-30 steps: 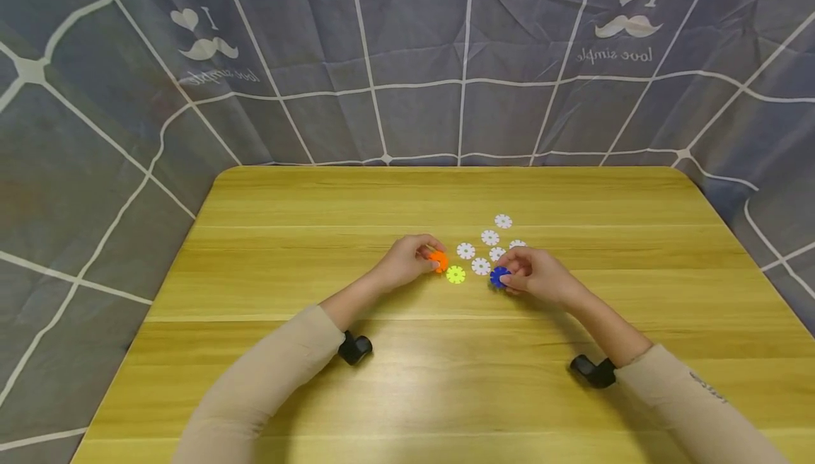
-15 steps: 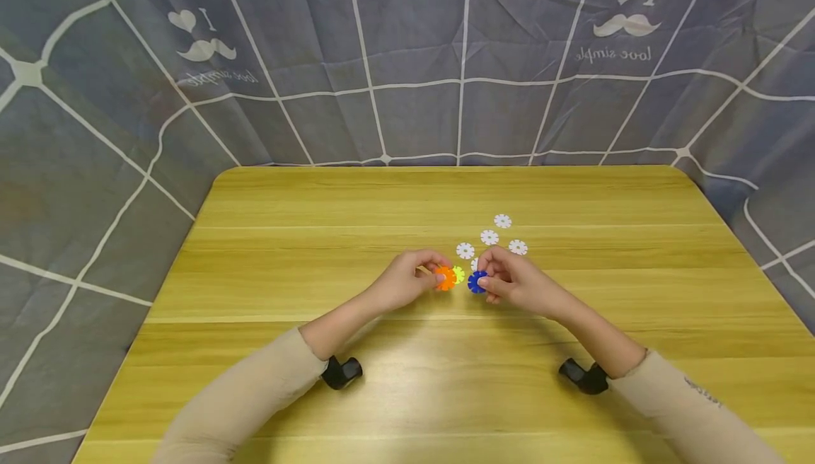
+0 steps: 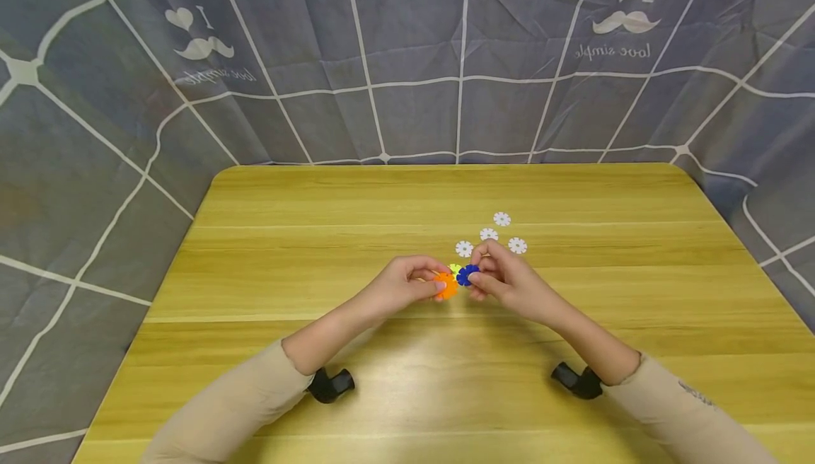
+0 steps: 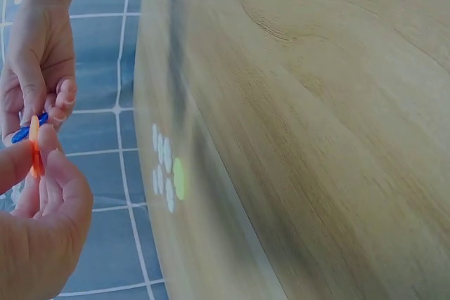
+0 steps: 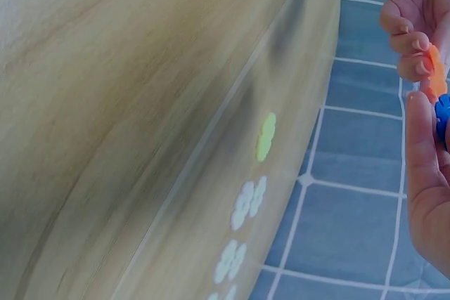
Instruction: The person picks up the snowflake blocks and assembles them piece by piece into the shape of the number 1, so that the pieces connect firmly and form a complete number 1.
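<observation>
My left hand (image 3: 407, 283) pinches an orange notched disc (image 3: 447, 286) between thumb and fingers. A blue notched disc (image 3: 467, 275) is pinched by my right hand (image 3: 509, 281). In the head view the two discs sit edge to edge; the left wrist view shows the blue disc (image 4: 29, 130) crossing the orange disc (image 4: 36, 147) at an angle. Both are held above the table. A yellow-green notched disc (image 3: 455, 268) lies on the table, partly hidden behind them in the head view and fully seen as a yellow-green disc (image 5: 266, 137) in the right wrist view.
Several white notched discs (image 3: 464, 248) lie on the wooden table (image 3: 318, 238) beyond the hands, some hidden behind the right hand. A grey curtain with white lines (image 3: 414, 117) hangs at the table's back and sides. Black wrist devices (image 3: 332, 385) stick out under both sleeves.
Both hands have drawn together and slightly nearer to the body. The orange disc moved a little right, the blue disc moved left, until they meet. The table discs lie where they were.
</observation>
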`<state>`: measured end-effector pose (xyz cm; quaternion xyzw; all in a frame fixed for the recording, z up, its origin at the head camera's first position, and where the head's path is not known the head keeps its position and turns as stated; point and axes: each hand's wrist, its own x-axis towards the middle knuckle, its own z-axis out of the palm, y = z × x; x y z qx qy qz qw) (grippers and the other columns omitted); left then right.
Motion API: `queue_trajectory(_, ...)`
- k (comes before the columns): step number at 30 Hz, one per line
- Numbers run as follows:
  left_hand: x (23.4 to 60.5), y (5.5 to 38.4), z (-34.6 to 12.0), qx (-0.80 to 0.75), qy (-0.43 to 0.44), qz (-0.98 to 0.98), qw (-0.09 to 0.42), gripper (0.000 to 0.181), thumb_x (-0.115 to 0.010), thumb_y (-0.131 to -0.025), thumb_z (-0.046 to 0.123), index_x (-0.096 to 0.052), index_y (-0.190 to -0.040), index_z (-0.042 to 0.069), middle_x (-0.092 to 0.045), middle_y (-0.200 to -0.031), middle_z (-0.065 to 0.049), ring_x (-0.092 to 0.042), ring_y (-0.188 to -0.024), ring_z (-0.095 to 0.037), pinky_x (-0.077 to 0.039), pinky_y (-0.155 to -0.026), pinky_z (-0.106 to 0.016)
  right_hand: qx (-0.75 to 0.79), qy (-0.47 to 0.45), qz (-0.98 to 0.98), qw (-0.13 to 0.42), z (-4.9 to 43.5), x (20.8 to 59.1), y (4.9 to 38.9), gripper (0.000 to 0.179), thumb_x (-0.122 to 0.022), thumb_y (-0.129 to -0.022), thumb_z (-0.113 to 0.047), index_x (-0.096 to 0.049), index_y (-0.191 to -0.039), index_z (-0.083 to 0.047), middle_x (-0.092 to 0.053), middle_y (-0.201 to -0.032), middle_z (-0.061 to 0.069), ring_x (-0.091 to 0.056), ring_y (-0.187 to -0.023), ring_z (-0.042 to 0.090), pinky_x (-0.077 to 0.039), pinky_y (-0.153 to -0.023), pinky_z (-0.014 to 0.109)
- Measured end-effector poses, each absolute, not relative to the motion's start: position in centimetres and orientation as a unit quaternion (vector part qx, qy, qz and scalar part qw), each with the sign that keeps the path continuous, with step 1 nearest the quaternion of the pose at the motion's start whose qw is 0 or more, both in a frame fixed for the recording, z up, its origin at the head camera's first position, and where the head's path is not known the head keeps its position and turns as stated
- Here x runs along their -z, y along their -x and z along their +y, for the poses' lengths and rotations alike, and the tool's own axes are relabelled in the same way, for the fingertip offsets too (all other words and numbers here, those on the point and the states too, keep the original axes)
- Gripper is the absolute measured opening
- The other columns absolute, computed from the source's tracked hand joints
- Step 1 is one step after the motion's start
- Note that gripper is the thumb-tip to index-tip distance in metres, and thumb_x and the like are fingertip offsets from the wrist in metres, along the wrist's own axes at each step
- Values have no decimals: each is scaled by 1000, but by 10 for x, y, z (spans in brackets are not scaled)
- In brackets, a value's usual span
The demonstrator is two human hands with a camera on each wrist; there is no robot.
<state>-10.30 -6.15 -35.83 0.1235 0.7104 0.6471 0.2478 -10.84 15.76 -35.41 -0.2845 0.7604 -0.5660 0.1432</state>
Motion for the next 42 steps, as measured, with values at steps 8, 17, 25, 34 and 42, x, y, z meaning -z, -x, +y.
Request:
queue_trajectory(8, 353, 100, -65, -672, -104, 684, 263, 27, -58, -90, 1, -57, -115, -9, -66, -87, -8, -64, -89, -32, -48, -88, -49, 588, 275, 748, 141, 152, 350, 107, 12, -48, -91, 11, -41, -99, 6, -61, -81, 16, -62, -71, 15, -56, -66, 36)
queue_trajectory(17, 347, 102, -69, -680, -93, 676, 268, 29, -59, -89, 0, -57, -117, -9, -68, -88, -7, -65, -84, -19, -46, -90, -50, 590, 248, 756, 137, 150, 348, 105, 11, -53, -88, 12, -47, -96, 7, -63, -85, 29, -65, -74, 13, -55, -70, 42)
queue_trajectory(25, 342, 106, -71, -677, -75, 680, 272, 27, -61, -87, -2, -59, -112, -12, -68, -88, -8, -65, -78, -13, -45, -91, -51, 594, 267, 749, 127, 148, 348, 105, 11, -55, -87, 13, -48, -94, 8, -63, -85, 32, -66, -74, 13, -53, -70, 46)
queue_trajectory(34, 337, 104, -73, -672, -73, 691, 255, 23, -58, -88, -5, -59, -109, -14, -67, -86, -8, -64, -76, -12, -49, -86, -46, 536, 330, 776, 40, 143, 349, 103, 12, -60, -84, 9, -51, -89, 2, -67, -80, 12, -64, -70, 11, -53, -57, 25)
queue_trajectory(42, 333, 100, -74, -675, -47, 692, 251, 24, -58, -88, -7, -58, -110, -15, -68, -86, -9, -64, -73, -11, -52, -84, -42, 500, 378, 779, -30, 135, 348, 101, 17, -64, -81, 9, -50, -84, -2, -66, -79, 9, -64, -67, 14, -55, -59, 26)
